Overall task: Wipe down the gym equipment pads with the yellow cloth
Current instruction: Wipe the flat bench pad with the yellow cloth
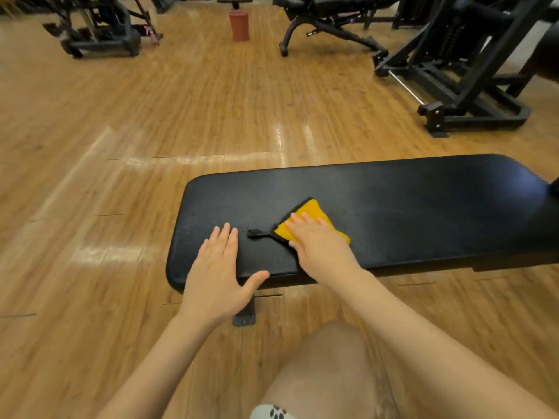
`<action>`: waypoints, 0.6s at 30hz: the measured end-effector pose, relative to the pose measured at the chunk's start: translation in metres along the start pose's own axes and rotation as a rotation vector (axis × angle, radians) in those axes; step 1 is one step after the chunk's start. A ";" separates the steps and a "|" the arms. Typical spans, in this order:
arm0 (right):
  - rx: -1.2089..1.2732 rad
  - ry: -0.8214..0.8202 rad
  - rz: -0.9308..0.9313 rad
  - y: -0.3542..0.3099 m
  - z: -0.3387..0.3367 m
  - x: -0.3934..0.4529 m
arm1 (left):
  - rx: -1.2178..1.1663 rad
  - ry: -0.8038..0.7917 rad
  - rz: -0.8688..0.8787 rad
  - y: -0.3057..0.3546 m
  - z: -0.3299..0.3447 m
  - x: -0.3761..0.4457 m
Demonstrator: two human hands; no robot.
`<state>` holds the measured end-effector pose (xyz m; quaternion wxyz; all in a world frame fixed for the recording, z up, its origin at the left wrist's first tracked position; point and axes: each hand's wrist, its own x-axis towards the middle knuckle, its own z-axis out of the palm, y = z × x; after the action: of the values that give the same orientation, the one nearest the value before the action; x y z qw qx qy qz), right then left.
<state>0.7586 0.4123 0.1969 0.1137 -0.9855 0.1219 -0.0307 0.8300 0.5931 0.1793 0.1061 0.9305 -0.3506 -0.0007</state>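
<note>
Pressing yellow cloth (314, 220) flat under straight right hand (317, 246) on bench pad (423, 207), left hand (216, 276) spread bracing; ungripped cloth may bunch or slip.

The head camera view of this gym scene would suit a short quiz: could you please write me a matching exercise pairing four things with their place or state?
Things:
1. yellow cloth with black trim
2. left hand
3. reddish-brown cylinder
4. long black padded bench

Places or states:
A. standing upright on the far wooden floor
B. fingers flat on the pad's near end, holding nothing
C. pressed under the right hand
D. stretching across to the right edge

Pairs: 1-C, 2-B, 3-A, 4-D
</note>
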 end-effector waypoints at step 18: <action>0.111 0.068 0.113 0.047 -0.013 0.000 | 0.057 -0.023 -0.124 -0.029 -0.001 -0.014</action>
<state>0.7468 0.3646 0.1983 0.1657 -0.9676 0.1793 -0.0646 0.8378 0.6238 0.1738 0.0752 0.9531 -0.2932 -0.0080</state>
